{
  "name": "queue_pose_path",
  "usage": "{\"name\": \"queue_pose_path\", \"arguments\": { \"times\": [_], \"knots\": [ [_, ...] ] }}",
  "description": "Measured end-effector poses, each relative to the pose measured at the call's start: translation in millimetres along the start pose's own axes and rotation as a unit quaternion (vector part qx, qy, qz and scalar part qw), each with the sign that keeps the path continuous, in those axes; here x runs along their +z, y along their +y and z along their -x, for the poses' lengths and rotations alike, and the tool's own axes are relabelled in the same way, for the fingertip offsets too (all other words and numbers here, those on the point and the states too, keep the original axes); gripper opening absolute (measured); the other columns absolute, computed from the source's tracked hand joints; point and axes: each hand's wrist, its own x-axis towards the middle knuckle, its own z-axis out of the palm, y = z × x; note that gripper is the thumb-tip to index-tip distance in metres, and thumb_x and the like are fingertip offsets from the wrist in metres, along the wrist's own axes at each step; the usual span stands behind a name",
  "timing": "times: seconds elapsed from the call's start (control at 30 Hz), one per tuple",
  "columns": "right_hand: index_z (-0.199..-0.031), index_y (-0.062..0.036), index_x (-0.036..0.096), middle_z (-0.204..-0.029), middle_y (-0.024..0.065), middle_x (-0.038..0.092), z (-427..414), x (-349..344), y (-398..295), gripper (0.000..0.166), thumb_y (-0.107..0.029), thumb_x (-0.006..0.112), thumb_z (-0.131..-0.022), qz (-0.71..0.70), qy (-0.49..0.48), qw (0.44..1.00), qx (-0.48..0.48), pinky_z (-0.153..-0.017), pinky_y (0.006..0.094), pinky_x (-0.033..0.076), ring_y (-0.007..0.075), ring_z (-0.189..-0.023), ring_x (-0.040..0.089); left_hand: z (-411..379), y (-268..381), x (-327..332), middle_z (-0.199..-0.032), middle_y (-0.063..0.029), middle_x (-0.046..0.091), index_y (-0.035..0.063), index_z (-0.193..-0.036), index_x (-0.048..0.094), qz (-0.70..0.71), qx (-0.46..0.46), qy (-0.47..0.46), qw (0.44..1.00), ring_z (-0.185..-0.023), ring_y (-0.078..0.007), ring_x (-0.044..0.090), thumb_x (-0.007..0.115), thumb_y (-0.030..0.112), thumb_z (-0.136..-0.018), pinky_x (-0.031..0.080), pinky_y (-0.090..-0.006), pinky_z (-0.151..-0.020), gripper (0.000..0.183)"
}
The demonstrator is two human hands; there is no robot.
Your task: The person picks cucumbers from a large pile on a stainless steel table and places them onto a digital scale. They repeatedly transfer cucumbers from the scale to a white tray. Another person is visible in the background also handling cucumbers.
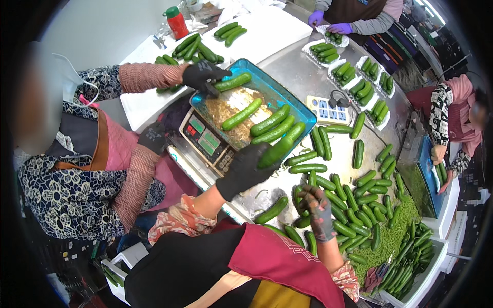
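My left hand [244, 169], in a black glove, is closed around a green cucumber [274, 153] at the near right edge of the scale's blue tray [308, 109]. Several cucumbers lie in that tray, on top of a digital weighing scale [204, 138] with lit displays. Above the loose cucumbers [350, 198] on the table hovers my right hand [319, 213], in a stained glove. Its fingers are loosely curled and apart, close beside a partly covered cucumber [297, 196]. I see nothing held in it.
At left, a co-worker's gloved hand [204, 75] touches a cucumber in the tray. A power strip [327, 109] sits behind the scale. Packed cucumber trays [360, 90] line the far side. A crate [437, 256] of cucumbers stands at right, near scissors [381, 269].
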Motion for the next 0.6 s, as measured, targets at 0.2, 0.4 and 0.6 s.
{"name": "queue_pose_path", "arguments": {
  "times": [0.2, 0.4, 0.6],
  "knots": [
    [-0.115, 0.0012, 0.052, -0.094, 0.0083, 0.065, 0, 5, 42, 0.033, -0.02, 0.053, -0.09, -0.022, -0.037, 0.998, 0.045, -0.059, 0.0217, 0.046, 0.0093, -0.069, 0.057, -16, -24, -47, -0.076, -0.0032, 0.058, 0.0035, -0.094, 0.056, 0.174, -0.121, 0.13, 0.969, -0.068, -0.0101, 0.053, 0.07, 0.016, -0.079, 0.045, -0.0284, -0.061, 0.024],
    [-0.117, 0.0021, 0.052, -0.092, 0.0079, 0.065, 6, -5, 40, 0.036, -0.023, 0.054, -0.091, -0.039, -0.026, 0.998, 0.048, -0.058, 0.022, 0.045, 0.0102, -0.069, 0.057, -13, -39, -67, -0.084, -0.0012, 0.059, 0.0018, -0.102, 0.056, 0.269, -0.098, 0.207, 0.936, -0.074, -0.0088, 0.055, 0.069, 0.003, -0.076, 0.045, -0.0233, -0.065, 0.029],
    [-0.116, 0.0023, 0.053, -0.091, 0.0083, 0.064, 4, -25, 39, 0.035, -0.022, 0.056, -0.091, -0.084, 0.021, 0.996, 0.034, -0.06, 0.0243, 0.048, 0.011, -0.068, 0.057, -38, -43, -78, -0.085, -0.0038, 0.061, 0.0022, -0.101, 0.057, -0.026, -0.103, 0.196, 0.975, -0.074, -0.012, 0.058, 0.07, 0.012, -0.079, 0.046, -0.0253, -0.067, 0.027]
  ]
}}
